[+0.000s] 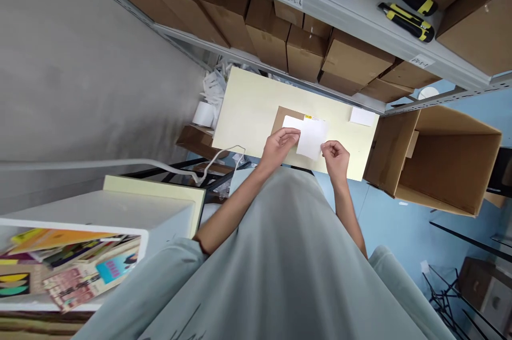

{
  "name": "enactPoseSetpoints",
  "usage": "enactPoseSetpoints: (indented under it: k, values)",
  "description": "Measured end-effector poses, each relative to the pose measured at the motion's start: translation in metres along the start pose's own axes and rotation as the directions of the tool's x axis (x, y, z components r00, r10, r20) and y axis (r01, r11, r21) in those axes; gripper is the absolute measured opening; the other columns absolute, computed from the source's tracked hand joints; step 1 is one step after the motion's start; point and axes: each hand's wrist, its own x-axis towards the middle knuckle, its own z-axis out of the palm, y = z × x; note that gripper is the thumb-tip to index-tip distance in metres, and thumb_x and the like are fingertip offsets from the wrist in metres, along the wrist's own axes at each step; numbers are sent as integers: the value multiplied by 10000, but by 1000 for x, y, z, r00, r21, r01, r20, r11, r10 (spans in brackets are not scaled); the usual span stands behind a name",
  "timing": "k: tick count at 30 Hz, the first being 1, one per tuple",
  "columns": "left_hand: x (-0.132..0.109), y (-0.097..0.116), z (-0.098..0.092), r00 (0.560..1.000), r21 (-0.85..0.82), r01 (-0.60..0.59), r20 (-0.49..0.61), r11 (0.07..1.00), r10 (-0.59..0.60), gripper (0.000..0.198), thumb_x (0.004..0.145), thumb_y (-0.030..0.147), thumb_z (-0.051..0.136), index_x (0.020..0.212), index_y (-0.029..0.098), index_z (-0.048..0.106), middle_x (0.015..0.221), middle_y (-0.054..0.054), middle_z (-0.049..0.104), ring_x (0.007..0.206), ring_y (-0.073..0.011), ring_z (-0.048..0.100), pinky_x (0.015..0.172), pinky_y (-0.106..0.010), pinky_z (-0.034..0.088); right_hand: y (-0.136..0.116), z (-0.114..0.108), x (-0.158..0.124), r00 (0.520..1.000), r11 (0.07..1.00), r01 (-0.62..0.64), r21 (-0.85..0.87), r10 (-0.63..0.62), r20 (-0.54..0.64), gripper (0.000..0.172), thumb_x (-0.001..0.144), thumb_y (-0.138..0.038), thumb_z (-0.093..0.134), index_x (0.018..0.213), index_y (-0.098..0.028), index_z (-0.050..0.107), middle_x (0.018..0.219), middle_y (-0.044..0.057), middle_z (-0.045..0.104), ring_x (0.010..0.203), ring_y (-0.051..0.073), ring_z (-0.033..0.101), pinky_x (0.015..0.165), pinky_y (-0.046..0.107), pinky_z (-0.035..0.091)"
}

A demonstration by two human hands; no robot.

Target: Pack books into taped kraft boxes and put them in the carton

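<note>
My left hand [281, 144] and my right hand [335, 159] both pinch a white sheet of paper [312, 137], one on each side, fingers closed on its edges. The sheet is held just above a flat brown cardboard envelope [285, 116] that lies on a pale yellow table [248, 110]. A second white sheet [292, 122] shows under the held one. A small white label [362, 116] lies at the table's right end.
An open empty cardboard box [436, 158] stands right of the table. Grey shelves [352, 20] behind hold several brown boxes and two yellow-black utility knives [408, 20]. A roll of white paper [204, 113] sits left of the table. Books lie at the lower left [68, 270].
</note>
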Motion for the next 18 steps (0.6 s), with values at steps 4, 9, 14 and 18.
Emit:
enactPoseSetpoints:
  k: [4,9,14,18]
  values:
    - [3,-9,-3,999,67,-44,-16,997,45,500,883,512,808,1279,218,731,1430,-150,747,1357,-305,709,1188,-458,567,-8,-6,3,981,981,126,-151,-146,-130,217,916,-459,673,848,-254,661,805,8,642,708,175,557,687,336,493]
    - [0,-11,-6,999,29,-32,-7,999,32,441,873,463,771,1228,202,764,1303,-130,811,1283,-310,750,1138,-449,591,-11,7,-14,913,808,404,-429,-386,132,205,1011,-432,644,863,-295,679,874,58,678,799,220,613,792,378,513]
    - [-8,0,-13,994,50,-111,15,993,110,374,815,415,751,1120,207,808,1265,-115,824,1243,-317,756,1065,-419,615,-7,26,-33,834,767,513,-385,-339,435,244,1031,-464,653,843,-313,690,840,55,689,757,222,616,776,386,517]
    - [-11,3,-20,989,74,-144,34,987,142,352,794,383,759,1097,213,807,1213,-105,833,1226,-310,756,1068,-416,606,-16,23,-37,835,751,527,-399,-368,409,240,1024,-490,657,871,-314,714,845,57,704,791,230,640,786,383,525]
